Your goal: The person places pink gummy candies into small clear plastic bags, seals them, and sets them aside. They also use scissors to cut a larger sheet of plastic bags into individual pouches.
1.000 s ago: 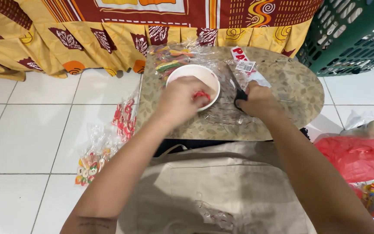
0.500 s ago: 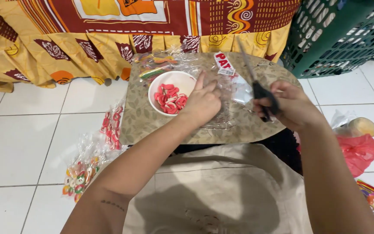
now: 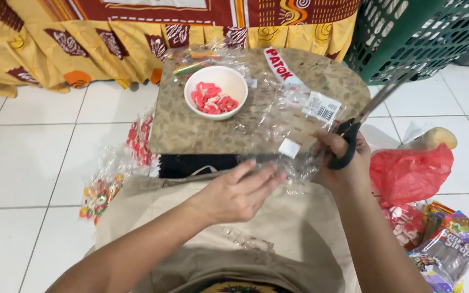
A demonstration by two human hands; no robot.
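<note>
My right hand (image 3: 346,160) is closed around the black handles of a pair of scissors (image 3: 354,133), whose blades point up and to the right. An empty clear plastic bag (image 3: 275,116) with a barcode label lies across the small leaf-patterned table (image 3: 185,133), its near end reaching my lap. My left hand (image 3: 240,190) rests at that near end, fingers spread and touching the plastic. A white bowl (image 3: 218,73) of red-and-white ring candies (image 3: 213,99) stands on the table's far left, away from both hands.
A green slatted basket (image 3: 424,32) stands at the back right. A red plastic bag (image 3: 408,173) and colourful candy packs (image 3: 451,244) lie on the tiles at right. Clear candy packets (image 3: 137,144) lie left of the table. Yellow-red patterned cloth (image 3: 82,38) hangs behind.
My left hand left the bowl and drew back to the table's near edge. My right hand carried the scissors down and to the right. The clear bag now lies nearer me.
</note>
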